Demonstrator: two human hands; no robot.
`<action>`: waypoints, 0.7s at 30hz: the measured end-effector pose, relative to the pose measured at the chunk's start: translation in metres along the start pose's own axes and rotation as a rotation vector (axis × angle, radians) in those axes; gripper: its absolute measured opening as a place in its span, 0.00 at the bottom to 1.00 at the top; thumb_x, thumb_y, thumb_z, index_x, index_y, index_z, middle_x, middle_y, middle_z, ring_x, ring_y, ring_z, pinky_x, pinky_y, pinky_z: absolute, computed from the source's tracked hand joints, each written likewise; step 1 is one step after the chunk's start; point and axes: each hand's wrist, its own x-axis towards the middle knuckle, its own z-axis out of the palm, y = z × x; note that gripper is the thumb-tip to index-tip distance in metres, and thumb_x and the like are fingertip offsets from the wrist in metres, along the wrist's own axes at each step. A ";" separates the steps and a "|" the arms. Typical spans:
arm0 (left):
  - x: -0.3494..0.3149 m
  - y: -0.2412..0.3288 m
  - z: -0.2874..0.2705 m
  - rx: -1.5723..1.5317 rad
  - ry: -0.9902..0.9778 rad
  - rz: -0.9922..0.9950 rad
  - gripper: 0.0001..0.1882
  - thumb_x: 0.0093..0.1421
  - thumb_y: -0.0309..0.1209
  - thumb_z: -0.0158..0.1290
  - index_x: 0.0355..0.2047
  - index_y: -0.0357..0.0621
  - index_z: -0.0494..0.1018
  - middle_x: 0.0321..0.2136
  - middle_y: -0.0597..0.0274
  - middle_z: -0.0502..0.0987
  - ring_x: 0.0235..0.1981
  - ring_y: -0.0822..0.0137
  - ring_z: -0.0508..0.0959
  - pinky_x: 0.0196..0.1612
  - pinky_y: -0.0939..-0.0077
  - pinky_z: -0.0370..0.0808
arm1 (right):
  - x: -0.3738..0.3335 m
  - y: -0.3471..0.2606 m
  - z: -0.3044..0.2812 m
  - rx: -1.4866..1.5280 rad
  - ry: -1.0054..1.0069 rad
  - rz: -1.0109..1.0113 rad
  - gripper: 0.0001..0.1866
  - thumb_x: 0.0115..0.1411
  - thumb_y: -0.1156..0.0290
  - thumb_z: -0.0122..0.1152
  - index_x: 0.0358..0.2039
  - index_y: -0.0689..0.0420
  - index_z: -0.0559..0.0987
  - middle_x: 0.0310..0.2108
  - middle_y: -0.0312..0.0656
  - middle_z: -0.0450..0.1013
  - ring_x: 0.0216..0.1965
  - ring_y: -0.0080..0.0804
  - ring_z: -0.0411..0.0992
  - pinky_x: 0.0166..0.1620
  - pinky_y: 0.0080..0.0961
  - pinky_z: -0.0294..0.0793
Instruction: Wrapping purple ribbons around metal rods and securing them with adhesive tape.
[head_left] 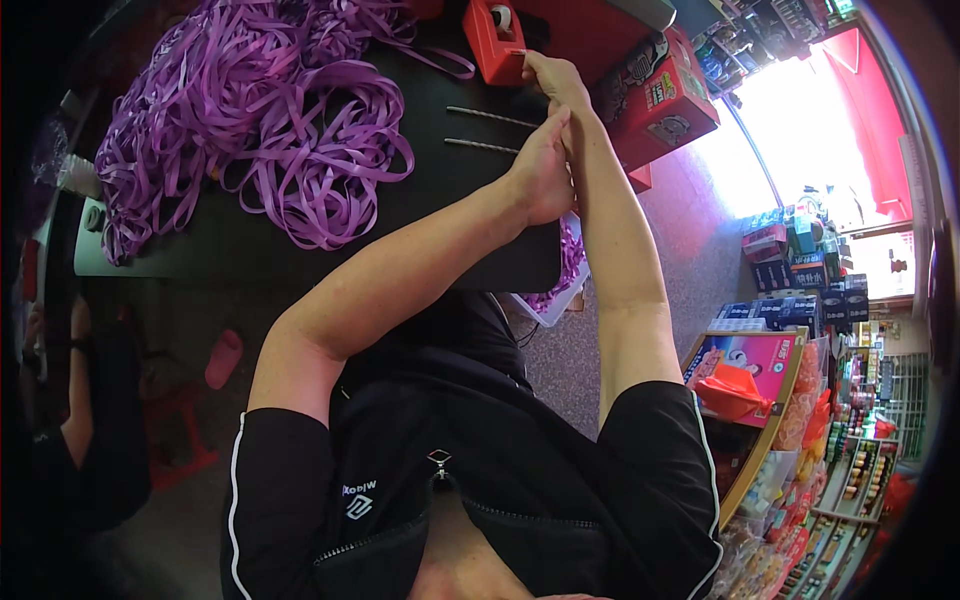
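My right hand [561, 82] reaches past the left one, its bent fingertips at the edge of a red tape dispenser [490, 45] with a pale roll. Its fingers look pinched together, but anything between them is too small to make out. My left hand [543, 168] lies against the right wrist, thumb up; the right forearm hides its fingers. Left of it, two thin twisted metal rods [490, 116] stick out over the dark table [430, 225]. A large tangled heap of purple ribbon [310, 150] covers much of the table.
A red box [665, 105] stands right of my hands. Below the table edge, a white tray [575, 290] holds more purple ribbon. Another person's arm [78, 400] shows at far left, near a pink slipper [224, 358] and red stool [180, 430]. Shop shelves [850, 470] line the right.
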 end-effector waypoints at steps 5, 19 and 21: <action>-0.001 0.002 -0.004 0.001 -0.039 -0.007 0.21 0.64 0.51 0.37 0.46 0.52 0.68 0.39 0.66 0.73 0.44 0.63 0.72 0.53 0.63 0.63 | 0.000 -0.002 0.005 0.045 -0.040 -0.011 0.16 0.47 0.58 0.57 0.19 0.59 0.79 0.18 0.38 0.74 0.20 0.23 0.67 0.27 0.23 0.64; 0.010 -0.003 -0.010 0.028 0.015 -0.034 0.41 0.59 0.59 0.42 0.65 0.50 0.44 0.62 0.29 0.24 0.65 0.43 0.23 0.64 0.55 0.23 | -0.083 -0.015 -0.057 -0.041 -0.342 -0.180 0.12 0.57 0.66 0.57 0.27 0.64 0.79 0.22 0.37 0.73 0.25 0.19 0.69 0.30 0.20 0.68; 0.011 -0.005 -0.012 0.056 0.047 -0.029 0.41 0.59 0.57 0.44 0.64 0.50 0.44 0.62 0.29 0.25 0.66 0.43 0.24 0.65 0.55 0.24 | -0.115 -0.030 -0.074 0.040 -0.305 -0.214 0.12 0.59 0.68 0.57 0.27 0.65 0.78 0.23 0.36 0.73 0.25 0.18 0.68 0.30 0.18 0.67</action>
